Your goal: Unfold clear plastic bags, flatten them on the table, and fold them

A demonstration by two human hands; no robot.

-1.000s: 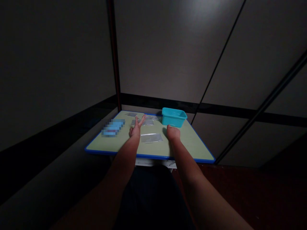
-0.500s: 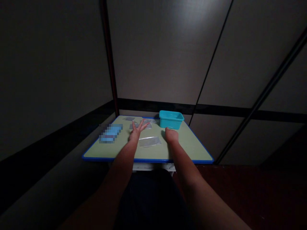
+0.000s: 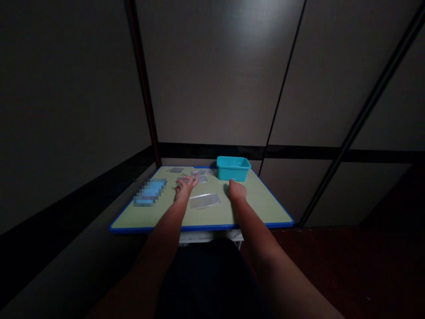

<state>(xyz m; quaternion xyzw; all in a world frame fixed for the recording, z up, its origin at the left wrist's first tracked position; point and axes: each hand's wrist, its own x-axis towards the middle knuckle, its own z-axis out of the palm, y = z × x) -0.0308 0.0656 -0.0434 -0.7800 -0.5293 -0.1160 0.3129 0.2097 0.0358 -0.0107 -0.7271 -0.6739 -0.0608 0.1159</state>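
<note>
My left hand (image 3: pixel 186 185) is above the table with its fingers apart and slightly bent, holding nothing that I can see. Just beyond it lie clear plastic bags (image 3: pixel 201 179), partly covered by the fingers. Another clear bag (image 3: pixel 206 200) lies flat between my two hands. My right hand (image 3: pixel 237 191) is closed in a fist near the front of a turquoise plastic basket (image 3: pixel 233 170); its thumb points up toward the basket. The fingers are tucked out of sight, and nothing sticks out of the fist.
The pale green table (image 3: pixel 262 208) has a raised blue edge. A blurred blue object (image 3: pixel 150 192) lies on its left side. A small clear bag (image 3: pixel 175 170) is at the back left. Panelled walls (image 3: pixel 212 88) stand behind and to the left.
The spread fingers of my left hand have bent inward. My right hand stays closed in front of the basket. The whole view has shifted slightly.
</note>
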